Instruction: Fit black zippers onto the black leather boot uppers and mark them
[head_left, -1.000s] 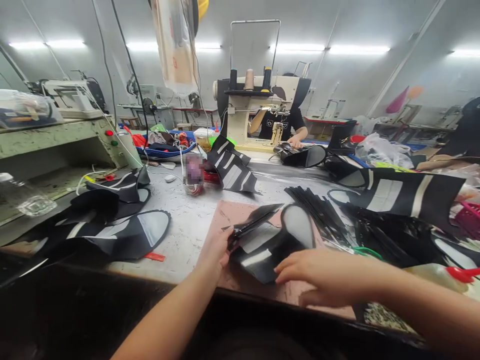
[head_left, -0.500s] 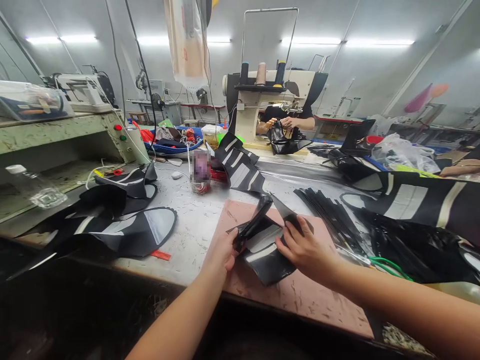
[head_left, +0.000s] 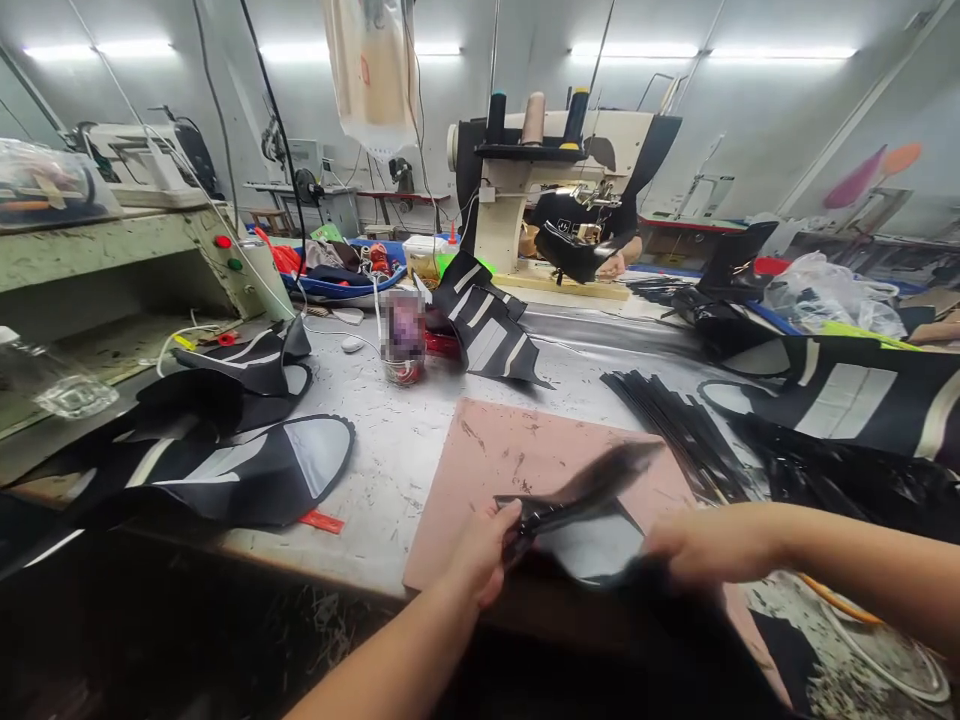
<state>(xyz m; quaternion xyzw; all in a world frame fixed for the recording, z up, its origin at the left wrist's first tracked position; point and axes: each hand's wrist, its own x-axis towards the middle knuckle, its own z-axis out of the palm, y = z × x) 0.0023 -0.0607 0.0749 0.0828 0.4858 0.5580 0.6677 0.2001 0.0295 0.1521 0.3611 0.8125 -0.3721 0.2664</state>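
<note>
Far left: clear bottle (head_left: 67, 388) near a loose stack of black-and-white pieces (head_left: 259, 480); red tag (head_left: 322, 521) at the stack's front edge. Left of centre, a glass (head_left: 405, 368), its upper part pixelated, stands just beside a striped panel (head_left: 491, 330).

Centre: left hand (head_left: 482, 555) pinches a dark workpiece (head_left: 592, 545) by its left edge, thumb on top. Workpiece sits over the near part of the pink board (head_left: 480, 460); one dark flap rises to the right, pale patch below it. Beyond, a sewing machine (head_left: 499, 235) carries three spools (head_left: 534, 120); a co-worker's hand (head_left: 616, 263) shows at its bed.

Right hand (head_left: 694, 548) is at the workpiece's right side, fingers blurred; cannot tell whether it grips. Right of the board: black strips (head_left: 675, 430) in a bundle, then a second striped panel (head_left: 847, 400), plastic bag (head_left: 832, 290) behind it.
</note>
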